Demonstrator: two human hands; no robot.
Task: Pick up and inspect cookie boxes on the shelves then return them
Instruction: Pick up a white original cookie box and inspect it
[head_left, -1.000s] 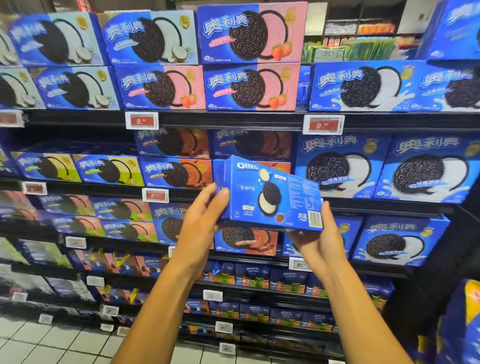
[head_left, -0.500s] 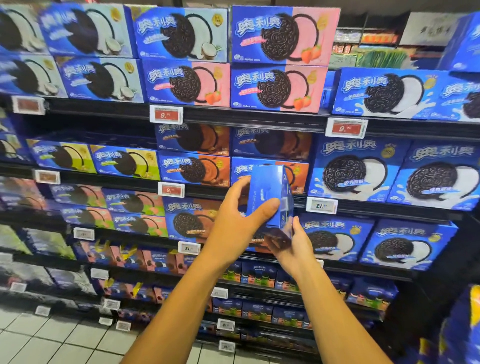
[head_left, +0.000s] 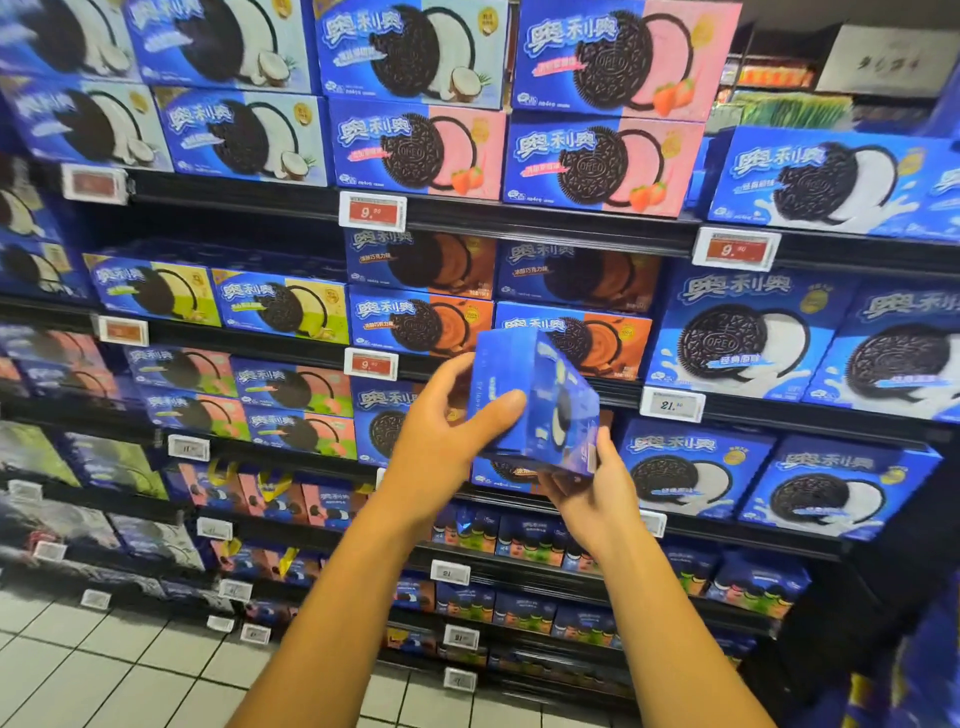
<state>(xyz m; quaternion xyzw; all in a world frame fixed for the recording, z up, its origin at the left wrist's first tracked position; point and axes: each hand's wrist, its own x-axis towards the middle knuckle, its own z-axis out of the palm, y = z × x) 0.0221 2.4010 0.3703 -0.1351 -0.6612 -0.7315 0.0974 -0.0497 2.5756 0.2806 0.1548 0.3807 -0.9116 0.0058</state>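
Observation:
I hold a blue cookie box (head_left: 537, 400) in both hands, in front of the middle shelves. It is turned so its narrow end and one printed face with a cookie picture point at me. My left hand (head_left: 441, 441) grips its left side with the thumb across the front. My right hand (head_left: 589, 486) supports it from below and at the right corner. Behind it stand orange-fronted cookie boxes (head_left: 605, 340) on the shelf (head_left: 519, 376).
Dark shelves run across the whole view, packed with blue cookie boxes: coconut and pink strawberry ones (head_left: 605, 161) on top, large white-cream ones (head_left: 748, 338) at the right, yellow-green ones (head_left: 283, 306) at the left. Price tags (head_left: 371, 210) line the shelf edges. Below lies tiled floor (head_left: 104, 670).
The box was held flat with its broad printed face toward me; it has since been turned end-on and lowered slightly. My view has shifted closer and a little to the left.

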